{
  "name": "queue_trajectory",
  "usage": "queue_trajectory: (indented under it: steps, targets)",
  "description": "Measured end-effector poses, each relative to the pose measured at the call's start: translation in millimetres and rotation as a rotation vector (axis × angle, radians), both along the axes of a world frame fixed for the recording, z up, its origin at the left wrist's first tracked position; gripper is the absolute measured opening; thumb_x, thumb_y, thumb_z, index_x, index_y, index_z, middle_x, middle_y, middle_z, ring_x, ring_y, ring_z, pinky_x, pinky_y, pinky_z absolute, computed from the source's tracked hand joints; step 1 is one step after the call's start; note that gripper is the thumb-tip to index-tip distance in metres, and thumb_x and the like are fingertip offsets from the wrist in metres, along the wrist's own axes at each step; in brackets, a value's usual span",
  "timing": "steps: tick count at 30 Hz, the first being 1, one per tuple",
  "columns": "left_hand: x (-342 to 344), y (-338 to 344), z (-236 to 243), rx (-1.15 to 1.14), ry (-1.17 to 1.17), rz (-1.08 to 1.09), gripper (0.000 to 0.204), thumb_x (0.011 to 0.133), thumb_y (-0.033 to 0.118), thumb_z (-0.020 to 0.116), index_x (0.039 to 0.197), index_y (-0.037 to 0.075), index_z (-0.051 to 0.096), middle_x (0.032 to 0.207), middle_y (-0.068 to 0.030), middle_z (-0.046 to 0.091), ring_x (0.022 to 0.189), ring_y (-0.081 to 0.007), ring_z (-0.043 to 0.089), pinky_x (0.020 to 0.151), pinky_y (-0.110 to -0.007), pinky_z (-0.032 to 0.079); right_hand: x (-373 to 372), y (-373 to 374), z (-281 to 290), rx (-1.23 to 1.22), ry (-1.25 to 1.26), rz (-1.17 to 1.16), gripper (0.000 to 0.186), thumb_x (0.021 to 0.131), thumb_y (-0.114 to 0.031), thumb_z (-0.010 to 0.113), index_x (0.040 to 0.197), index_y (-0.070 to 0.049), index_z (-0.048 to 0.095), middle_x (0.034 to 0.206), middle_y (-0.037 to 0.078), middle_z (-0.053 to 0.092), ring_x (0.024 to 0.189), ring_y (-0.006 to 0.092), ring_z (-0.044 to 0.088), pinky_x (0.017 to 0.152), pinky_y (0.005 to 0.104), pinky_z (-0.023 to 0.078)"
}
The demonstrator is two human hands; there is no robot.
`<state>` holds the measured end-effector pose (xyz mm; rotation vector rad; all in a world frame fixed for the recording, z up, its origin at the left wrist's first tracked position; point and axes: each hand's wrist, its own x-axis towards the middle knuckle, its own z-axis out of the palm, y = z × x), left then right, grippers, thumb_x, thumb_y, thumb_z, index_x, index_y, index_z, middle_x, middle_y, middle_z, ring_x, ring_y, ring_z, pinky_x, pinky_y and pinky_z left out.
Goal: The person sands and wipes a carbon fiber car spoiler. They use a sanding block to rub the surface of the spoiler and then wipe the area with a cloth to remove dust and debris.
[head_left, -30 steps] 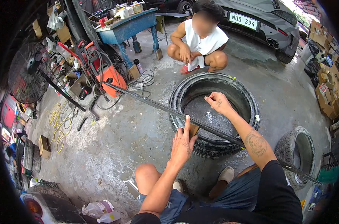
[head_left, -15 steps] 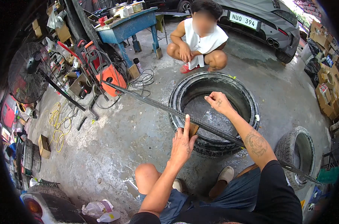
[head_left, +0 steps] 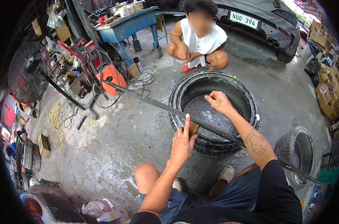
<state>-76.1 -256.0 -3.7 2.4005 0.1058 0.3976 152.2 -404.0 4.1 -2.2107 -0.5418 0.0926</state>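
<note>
A long, thin dark strip (head_left: pixel 150 100) with a textured face slants from the left, over a tire (head_left: pixel 251 98) lying flat, down to the lower right. My left hand (head_left: pixel 183 143) is at the strip's near side, its index finger stretched against the edge. Its thumb and other fingers close on a small tan block (head_left: pixel 193 128), which looks wooden and sits against the strip. Above the tire's opening is my right hand (head_left: pixel 219 102), thumb and fingertips pinched together. Whatever that pinch holds, if anything, is too small to see.
Across the tire squats a person in white (head_left: pixel 201 41). A second tire (head_left: pixel 285 145) stands at the right. An orange pressure washer (head_left: pixel 115 80), a fan (head_left: pixel 27 71), a yellow cord (head_left: pixel 57 125) and a blue table (head_left: pixel 126 30) are on the left. Behind is a grey car (head_left: pixel 264 31).
The squatting person's head has shifted slightly to the left. My two hands, the strip and the block look the same as before.
</note>
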Motion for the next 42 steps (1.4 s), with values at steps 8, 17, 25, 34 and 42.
queue_trajectory:
  steps: [8,17,25,34,42]
  targets:
    - [6.7,-2.7,6.3,-0.001,-0.033,-0.031,0.091,0.090,0.009,0.066,0.160,0.013,0.008,0.112,-0.0284,0.055,0.101,-0.0457,0.058,0.090,-0.048,0.047,1.2,-9.3,14.1,0.044,-0.076,0.044,0.039,0.088,-0.039,0.067,0.084,0.000,0.070,0.075,0.018,0.070,0.072,0.0294,0.070,0.068,0.0400,0.052]
    - [17.2,8.7,-25.3,-0.139,-0.133,-0.073,0.088,0.088,-0.006,0.062,0.159,0.011,0.013,0.142,-0.0307,0.044,0.125,-0.0412,0.051,0.101,-0.043,0.044,-145.7,-132.1,93.1,0.259,-0.101,0.147,0.047,0.091,-0.047,0.067,0.103,-0.001,0.069,0.093,0.015,0.073,0.087,0.0236,0.070,0.077,0.0375,0.054]
    - [18.8,-10.3,-12.2,-0.037,-0.242,-0.101,0.091,0.089,0.005,0.066,0.160,0.017,0.010,0.120,-0.0321,0.053,0.105,-0.0467,0.058,0.092,-0.048,0.047,-345.5,-362.8,-9.3,0.917,0.284,-1.142,0.088,0.082,-0.065,0.069,0.138,0.001,0.049,0.131,0.023,0.055,0.096,0.0247,0.060,0.071,0.0357,0.054]
    - [-1.1,7.7,-26.6,-0.003,-0.177,-0.017,0.094,0.092,0.017,0.067,0.160,0.024,0.004,0.110,-0.0332,0.054,0.095,-0.0489,0.060,0.085,-0.053,0.048,-249.8,-366.6,-38.7,1.474,0.607,-0.731,0.094,0.083,-0.050,0.073,0.146,0.004,0.030,0.141,0.029,0.041,0.128,0.0427,0.047,0.103,0.0670,0.039]
    - [18.2,50.4,-50.5,-0.040,-0.217,-0.161,0.091,0.092,0.011,0.064,0.159,0.035,0.008,0.110,-0.0334,0.055,0.094,-0.0481,0.062,0.084,-0.054,0.050,-202.1,-391.2,-34.6,1.870,1.011,-0.903,0.062,0.084,-0.004,0.052,0.138,0.014,0.027,0.145,0.040,0.022,0.134,0.0587,0.026,0.105,0.0668,0.042]
